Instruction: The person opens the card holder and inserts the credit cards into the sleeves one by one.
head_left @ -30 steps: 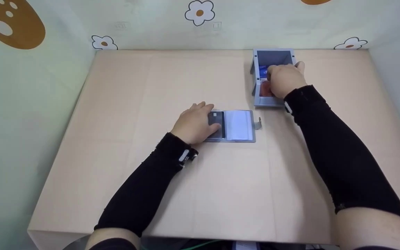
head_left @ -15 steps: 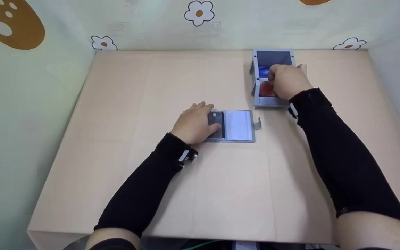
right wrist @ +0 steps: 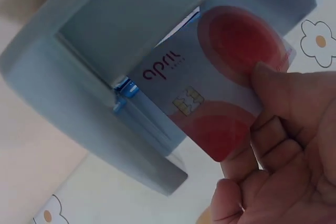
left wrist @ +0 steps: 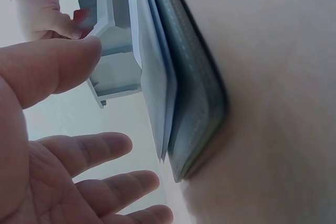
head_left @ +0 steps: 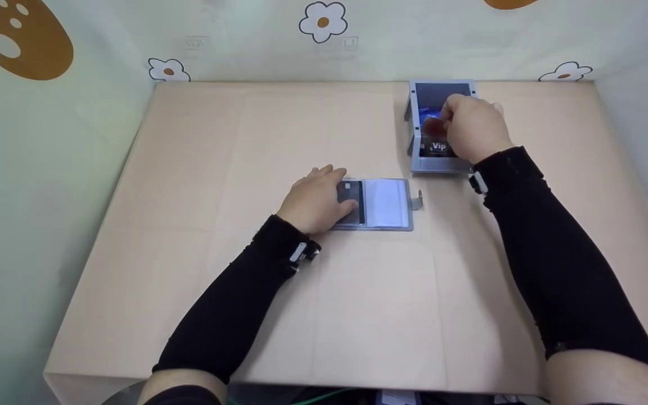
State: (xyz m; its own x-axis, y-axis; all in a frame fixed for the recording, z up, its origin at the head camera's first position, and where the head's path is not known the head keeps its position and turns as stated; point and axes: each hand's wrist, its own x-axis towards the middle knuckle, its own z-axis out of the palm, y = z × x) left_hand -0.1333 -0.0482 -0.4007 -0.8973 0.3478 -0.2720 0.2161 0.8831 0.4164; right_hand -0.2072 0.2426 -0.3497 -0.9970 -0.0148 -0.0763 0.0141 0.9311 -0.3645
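Two forearms in long, close-fitting black sleeves reaching to the wrists, bare hands, left hand [head_left: 314,199], right hand [head_left: 473,132], a small black-and-white device strapped at each wrist, sleeves ending above the elbows

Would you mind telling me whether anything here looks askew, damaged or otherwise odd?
Nothing stands out. The grey card wallet lies open and flat under the left hand; the right hand pinches a red-circled card at the grey plastic box, which stands upright.

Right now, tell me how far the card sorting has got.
Done: one dark card sits in the open card holder, steadied by the left hand. In hand: the right hand pinches a red-circled card over the grey box. Left: cards in that box, clear sleeves unfilled.
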